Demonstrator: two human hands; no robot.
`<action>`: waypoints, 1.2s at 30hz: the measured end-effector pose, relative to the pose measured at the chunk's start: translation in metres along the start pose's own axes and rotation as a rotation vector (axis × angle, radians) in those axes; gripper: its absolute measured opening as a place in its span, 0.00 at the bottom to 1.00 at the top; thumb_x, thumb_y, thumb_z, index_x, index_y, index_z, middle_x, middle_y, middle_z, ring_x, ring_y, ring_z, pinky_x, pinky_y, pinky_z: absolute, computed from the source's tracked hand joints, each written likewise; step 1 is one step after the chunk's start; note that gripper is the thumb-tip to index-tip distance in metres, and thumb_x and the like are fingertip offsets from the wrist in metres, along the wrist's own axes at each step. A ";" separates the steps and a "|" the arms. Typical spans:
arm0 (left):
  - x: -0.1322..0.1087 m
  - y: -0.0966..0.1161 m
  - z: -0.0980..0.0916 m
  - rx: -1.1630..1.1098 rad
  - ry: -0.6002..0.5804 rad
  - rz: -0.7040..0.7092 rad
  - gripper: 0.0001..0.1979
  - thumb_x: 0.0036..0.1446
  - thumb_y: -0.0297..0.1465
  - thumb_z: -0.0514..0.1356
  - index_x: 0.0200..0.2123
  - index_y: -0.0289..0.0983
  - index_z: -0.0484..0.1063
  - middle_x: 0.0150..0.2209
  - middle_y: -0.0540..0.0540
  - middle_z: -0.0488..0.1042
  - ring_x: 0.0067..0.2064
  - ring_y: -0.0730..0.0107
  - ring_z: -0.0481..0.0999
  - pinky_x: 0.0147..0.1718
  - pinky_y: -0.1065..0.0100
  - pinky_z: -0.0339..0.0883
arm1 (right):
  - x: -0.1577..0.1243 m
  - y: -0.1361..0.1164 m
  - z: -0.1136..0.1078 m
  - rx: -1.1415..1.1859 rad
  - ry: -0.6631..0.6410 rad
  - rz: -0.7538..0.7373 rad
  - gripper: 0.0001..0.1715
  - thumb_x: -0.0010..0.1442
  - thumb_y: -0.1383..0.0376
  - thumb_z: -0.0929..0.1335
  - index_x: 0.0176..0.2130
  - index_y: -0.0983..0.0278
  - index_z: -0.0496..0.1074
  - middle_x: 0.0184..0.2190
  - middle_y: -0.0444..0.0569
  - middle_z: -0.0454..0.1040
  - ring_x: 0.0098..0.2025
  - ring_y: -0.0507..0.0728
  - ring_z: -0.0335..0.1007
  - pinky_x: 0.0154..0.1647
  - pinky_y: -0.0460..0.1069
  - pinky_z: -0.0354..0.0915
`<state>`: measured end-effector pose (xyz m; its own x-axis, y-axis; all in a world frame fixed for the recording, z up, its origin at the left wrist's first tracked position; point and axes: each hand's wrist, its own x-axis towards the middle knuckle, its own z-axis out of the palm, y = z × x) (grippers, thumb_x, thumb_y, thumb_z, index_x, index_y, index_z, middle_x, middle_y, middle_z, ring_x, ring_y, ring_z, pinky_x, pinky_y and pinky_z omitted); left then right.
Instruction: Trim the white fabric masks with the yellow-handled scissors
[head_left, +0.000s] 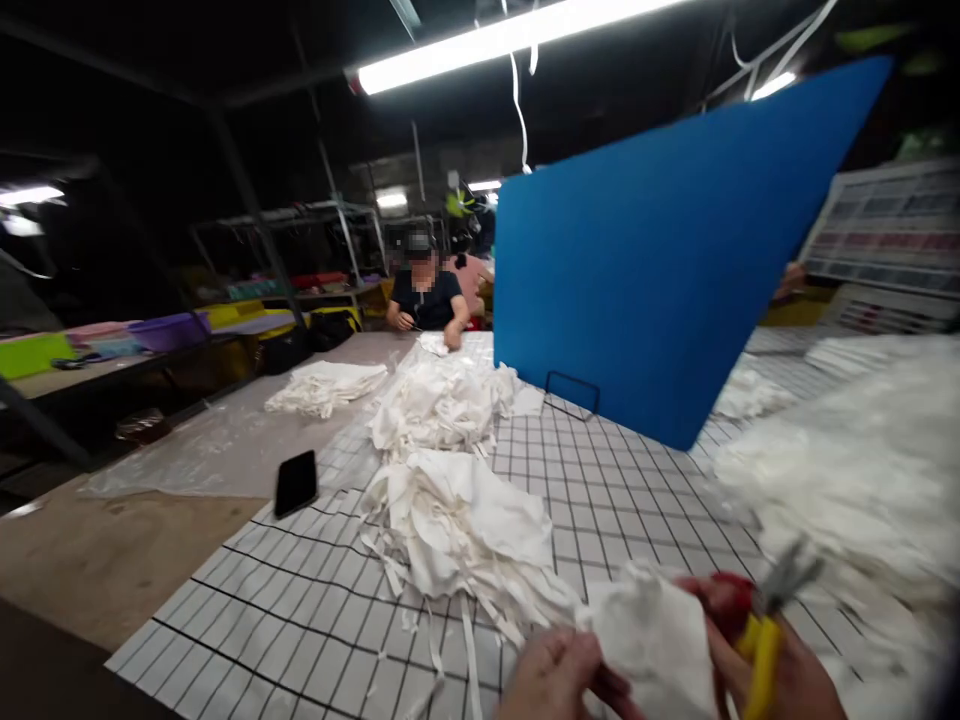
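Observation:
At the lower right, a piece of white cloth (656, 630) is stretched between my hands. My left hand (559, 675) pinches its left edge. My right hand (787, 675) closes round a pair of snips (765, 650) with yellow and red handles, and its fingers also touch the cloth's right edge. The metal blades point up and to the right, away from the cloth, and are slightly blurred. Just beyond my left hand lies a heap of white cloth pieces (457, 520) with thin strips trailing off it.
A black phone (296, 484) lies left on the checked tablecloth (247, 610). A blue panel (637, 260) stands at right centre, by a wire stand (574, 393). More white cloth (855, 470) is piled right. A co-worker (426, 295) handles cloth at the far end.

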<state>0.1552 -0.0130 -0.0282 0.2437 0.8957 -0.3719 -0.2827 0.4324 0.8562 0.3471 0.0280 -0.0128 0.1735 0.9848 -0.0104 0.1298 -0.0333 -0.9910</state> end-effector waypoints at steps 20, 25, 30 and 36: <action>0.042 0.048 -0.004 0.164 -0.723 -0.149 0.30 0.45 0.35 0.72 0.49 0.35 0.65 0.27 0.49 0.76 0.27 0.73 0.75 0.29 0.71 0.66 | 0.011 -0.033 -0.013 0.392 -0.293 -0.101 0.16 0.53 0.64 0.74 0.30 0.61 0.62 0.34 0.42 0.70 0.36 0.52 0.66 0.35 0.46 0.63; 0.040 0.050 -0.008 0.186 -0.729 -0.162 0.19 0.59 0.44 0.60 0.39 0.31 0.73 0.34 0.42 0.77 0.29 0.70 0.78 0.28 0.71 0.71 | 0.021 -0.027 -0.013 0.349 -0.306 -0.112 0.14 0.55 0.64 0.73 0.32 0.61 0.62 0.35 0.43 0.70 0.37 0.52 0.66 0.38 0.47 0.62; 0.029 0.053 -0.009 0.161 -0.621 -0.169 0.15 0.57 0.39 0.63 0.38 0.30 0.74 0.35 0.43 0.77 0.27 0.72 0.80 0.25 0.75 0.72 | 0.013 -0.017 -0.019 0.167 -0.201 -0.015 0.15 0.55 0.59 0.72 0.33 0.61 0.62 0.43 0.50 0.74 0.38 0.54 0.68 0.39 0.49 0.64; 0.023 0.066 0.009 0.100 -0.416 -0.052 0.16 0.60 0.42 0.59 0.36 0.32 0.69 0.34 0.43 0.78 0.13 0.80 0.70 0.07 0.80 0.57 | -0.039 -0.001 -0.008 0.129 -0.158 0.102 0.22 0.48 0.56 0.76 0.39 0.61 0.67 0.49 0.54 0.73 0.44 0.61 0.72 0.41 0.54 0.69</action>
<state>0.1501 0.0353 0.0229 0.6142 0.7462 -0.2567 -0.1741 0.4454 0.8782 0.3484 -0.0121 -0.0104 0.0226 0.9922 -0.1222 -0.0085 -0.1221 -0.9925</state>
